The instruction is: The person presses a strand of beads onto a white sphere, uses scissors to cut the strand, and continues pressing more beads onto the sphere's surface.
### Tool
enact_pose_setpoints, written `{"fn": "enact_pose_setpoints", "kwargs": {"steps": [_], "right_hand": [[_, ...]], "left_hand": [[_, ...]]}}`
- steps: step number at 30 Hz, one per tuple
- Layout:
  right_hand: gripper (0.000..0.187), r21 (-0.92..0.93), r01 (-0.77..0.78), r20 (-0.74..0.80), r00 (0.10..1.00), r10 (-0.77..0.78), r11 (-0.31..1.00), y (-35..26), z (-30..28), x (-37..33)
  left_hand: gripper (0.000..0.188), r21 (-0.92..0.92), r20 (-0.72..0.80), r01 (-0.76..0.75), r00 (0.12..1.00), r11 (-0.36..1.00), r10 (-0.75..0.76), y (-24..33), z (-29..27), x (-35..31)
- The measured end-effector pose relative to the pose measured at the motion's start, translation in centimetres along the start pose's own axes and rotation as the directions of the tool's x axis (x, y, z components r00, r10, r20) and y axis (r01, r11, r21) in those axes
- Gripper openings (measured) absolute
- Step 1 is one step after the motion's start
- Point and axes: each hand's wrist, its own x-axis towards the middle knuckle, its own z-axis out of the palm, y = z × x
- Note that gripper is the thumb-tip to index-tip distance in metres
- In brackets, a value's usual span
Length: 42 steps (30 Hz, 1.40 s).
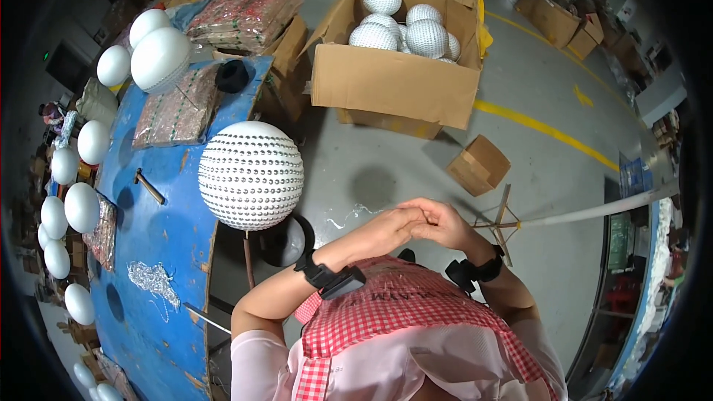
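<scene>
Two hands (touching, grasp unclear), one studded white ball nearby, one hammer

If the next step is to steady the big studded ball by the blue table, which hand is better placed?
Probably the left hand: the studded ball is on that side, and the right hand is farther away. The hands touch each other, so they would first separate.

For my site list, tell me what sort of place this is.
Probably a workshop or small factory: a hammer lies on a blue worktable, a studded white ball stands on a rod by its edge, and similar balls sit in an open cardboard box.
</scene>
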Motion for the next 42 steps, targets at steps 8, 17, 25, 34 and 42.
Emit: {"fn": "enact_pose_setpoints", "kwargs": {"steps": [8, 17, 25, 34, 42], "right_hand": [[0.016, -0.356, -0.238, 0.015, 0.965, 0.260, 0.904, -2.3, 5.2, 3.1], [0.013, -0.104, -0.167, -0.121, 0.981, 0.154, 0.980, -4.7, 12.0, 7.4], [0.012, -0.364, 0.103, -0.229, 0.953, -0.196, 0.926, -5.9, 16.3, 11.7], [0.019, -0.624, 0.407, 0.209, 0.910, -0.359, 0.667, -9.0, 7.9, 21.3], [0.016, -0.440, 0.775, 0.578, 0.631, -0.518, 0.454, -11.0, -7.0, 31.9]], "left_hand": [[0.023, 0.114, -0.103, 0.140, 0.986, 0.984, -0.129, 1.8, -4.7, -7.4], [0.022, -0.179, -0.235, 0.244, 0.930, 0.953, -0.282, 3.1, -11.0, -14.6], [0.025, -0.321, -0.271, 0.201, 0.917, 0.926, -0.293, 3.3, -15.3, -17.9], [0.034, -0.133, -0.403, 0.220, 0.879, 0.966, -0.255, 3.3, -20.2, -10.4], [0.041, -0.129, -0.448, 0.535, 0.719, 0.835, -0.531, 5.2, -24.5, 2.8]]}}
